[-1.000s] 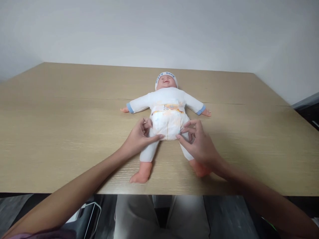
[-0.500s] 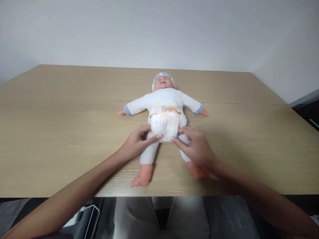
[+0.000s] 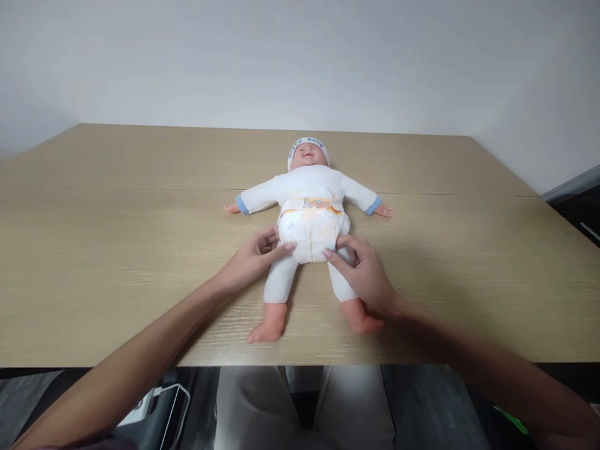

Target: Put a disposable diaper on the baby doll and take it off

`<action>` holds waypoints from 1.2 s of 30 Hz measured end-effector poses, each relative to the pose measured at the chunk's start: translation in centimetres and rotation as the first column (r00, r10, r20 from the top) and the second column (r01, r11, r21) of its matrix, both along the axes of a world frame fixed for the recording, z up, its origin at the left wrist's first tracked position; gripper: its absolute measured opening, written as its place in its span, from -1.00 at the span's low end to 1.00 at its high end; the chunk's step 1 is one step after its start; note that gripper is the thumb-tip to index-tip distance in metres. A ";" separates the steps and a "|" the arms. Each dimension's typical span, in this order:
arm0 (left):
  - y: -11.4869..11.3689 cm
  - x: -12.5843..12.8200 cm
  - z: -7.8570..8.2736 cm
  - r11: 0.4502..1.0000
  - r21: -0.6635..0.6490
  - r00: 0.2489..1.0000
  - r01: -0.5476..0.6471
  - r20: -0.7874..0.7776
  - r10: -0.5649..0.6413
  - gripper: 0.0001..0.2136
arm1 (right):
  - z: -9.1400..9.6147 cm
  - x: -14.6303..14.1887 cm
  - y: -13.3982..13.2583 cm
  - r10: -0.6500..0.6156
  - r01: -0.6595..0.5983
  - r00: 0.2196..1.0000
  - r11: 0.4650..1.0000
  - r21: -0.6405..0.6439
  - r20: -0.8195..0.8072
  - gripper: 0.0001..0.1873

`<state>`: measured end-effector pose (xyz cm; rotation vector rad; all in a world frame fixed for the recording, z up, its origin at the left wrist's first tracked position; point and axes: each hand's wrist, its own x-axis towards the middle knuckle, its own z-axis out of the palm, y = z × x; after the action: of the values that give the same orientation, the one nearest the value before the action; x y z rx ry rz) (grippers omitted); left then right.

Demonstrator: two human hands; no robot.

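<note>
A baby doll [image 3: 310,177] in a white suit with blue cuffs and a printed white cap [image 3: 308,143] lies on its back, arms spread, feet toward me. Around its hips and belly sits a white diaper [image 3: 309,234] with an orange printed band at the waist. My left hand [image 3: 255,257] pinches the diaper's edge at the doll's leg on the left, thumb on top. At the opposite leg, my right hand [image 3: 368,269] grips the other edge between thumb and fingers. Some fingertips of both hands are hidden under the diaper's edges.
The doll lies on a light wooden table [image 3: 140,250] with a seam across it. A pale wall [image 3: 281,62] stands behind. Below the front edge are my legs [image 3: 304,406] and a white cable [image 3: 185,403] at the left. A dark object [image 3: 579,200] stands at the right.
Both hands have moved slightly up along the diaper's leg edges. The diaper's lower front looks wider and flatter. The doll's leg on the right has shifted a little inward.
</note>
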<state>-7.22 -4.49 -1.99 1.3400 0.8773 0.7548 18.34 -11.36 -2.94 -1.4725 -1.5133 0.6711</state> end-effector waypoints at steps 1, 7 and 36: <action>0.1 0.0 0.0 1.000 0.003 1.000 0.005 0.014 -0.005 -0.55 | 0.1 0.0 0.0 0.004 -0.004 1.000 1.000 0.010 0.001 -0.77; 0.2 0.1 -0.3 0.999 -0.006 0.999 -0.038 0.005 0.038 -0.54 | 0.0 0.1 0.1 0.018 -0.018 1.000 1.000 0.018 0.009 -0.76; 0.7 0.0 -0.6 0.987 -0.033 0.987 -0.159 -0.019 0.158 -0.54 | -1.0 1.3 1.6 -0.025 0.023 1.000 0.970 0.244 0.007 -0.82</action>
<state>-7.19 -3.79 -2.56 1.2573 1.0141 0.8487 19.63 -9.73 -3.90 -1.3061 -1.5239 0.4456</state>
